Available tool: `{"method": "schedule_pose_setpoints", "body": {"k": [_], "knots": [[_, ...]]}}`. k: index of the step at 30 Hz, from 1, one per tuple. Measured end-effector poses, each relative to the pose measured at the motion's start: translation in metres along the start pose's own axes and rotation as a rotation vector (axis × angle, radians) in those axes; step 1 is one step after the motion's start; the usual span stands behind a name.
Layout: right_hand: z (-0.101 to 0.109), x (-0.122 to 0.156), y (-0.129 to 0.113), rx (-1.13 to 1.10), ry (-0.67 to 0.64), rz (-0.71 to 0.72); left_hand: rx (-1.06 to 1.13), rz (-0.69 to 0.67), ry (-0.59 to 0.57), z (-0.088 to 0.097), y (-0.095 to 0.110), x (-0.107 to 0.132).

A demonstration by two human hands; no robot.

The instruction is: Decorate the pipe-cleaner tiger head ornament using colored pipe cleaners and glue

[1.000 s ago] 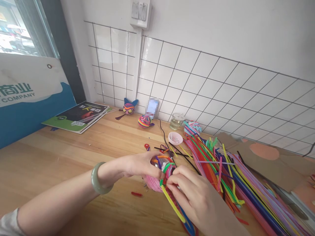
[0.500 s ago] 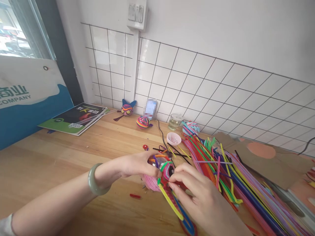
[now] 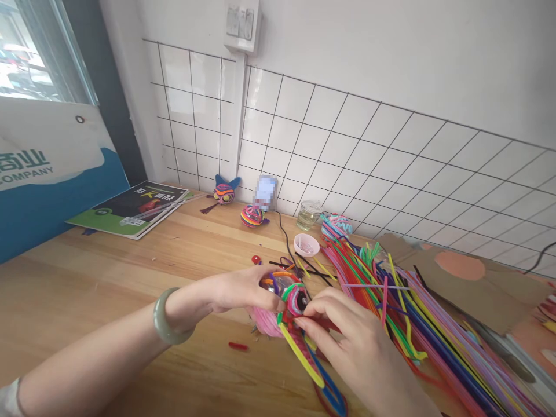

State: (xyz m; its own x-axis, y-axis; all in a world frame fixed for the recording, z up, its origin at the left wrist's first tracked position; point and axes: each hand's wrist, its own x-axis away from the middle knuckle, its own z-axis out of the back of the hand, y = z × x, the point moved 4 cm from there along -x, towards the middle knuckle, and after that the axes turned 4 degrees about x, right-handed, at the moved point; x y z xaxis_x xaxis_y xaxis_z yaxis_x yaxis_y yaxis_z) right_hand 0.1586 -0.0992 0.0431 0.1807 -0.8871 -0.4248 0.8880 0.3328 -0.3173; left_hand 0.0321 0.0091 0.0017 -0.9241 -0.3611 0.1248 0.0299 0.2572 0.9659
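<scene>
My left hand [image 3: 243,289] is closed around the back of a pipe-cleaner figure [image 3: 266,321], thumb along its top. The figure has a pink fuzzy side, and a round pink and black eye [image 3: 297,301] edged in green. Just below that eye, the thumb and forefinger of my right hand [image 3: 356,333] pinch the figure's red pipe-cleaner part; the fingertips partly hide the spot. A yellow pipe cleaner [image 3: 302,356] sticks out toward me, beside a longer blue loop [image 3: 330,385] with a dark red edge.
Many coloured pipe cleaners [image 3: 460,336] lie in a long bundle at right. Farther back are a pink bowl [image 3: 306,245], a glass jar [image 3: 309,215], a phone [image 3: 266,191] and finished fuzzy figures [image 3: 225,192]. Books [image 3: 134,208] lie at left; a red scrap [image 3: 238,346] is nearby.
My right fingers have shifted slightly right and down along the figure, so more of the black eye shows. My left hand keeps its grip almost unmoved.
</scene>
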Motion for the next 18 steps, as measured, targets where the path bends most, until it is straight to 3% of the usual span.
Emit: {"method": "schedule_pose_setpoints", "body": {"k": [11,18], "knots": [[0.011,-0.001,0.0,-0.044,-0.021,-0.011,-0.019,-0.027,0.003,0.006,-0.002,-0.002],[0.008,-0.002,-0.002,-0.03,-0.038,0.021,-0.005,0.01,0.024,0.007,-0.004,-0.001]]}}
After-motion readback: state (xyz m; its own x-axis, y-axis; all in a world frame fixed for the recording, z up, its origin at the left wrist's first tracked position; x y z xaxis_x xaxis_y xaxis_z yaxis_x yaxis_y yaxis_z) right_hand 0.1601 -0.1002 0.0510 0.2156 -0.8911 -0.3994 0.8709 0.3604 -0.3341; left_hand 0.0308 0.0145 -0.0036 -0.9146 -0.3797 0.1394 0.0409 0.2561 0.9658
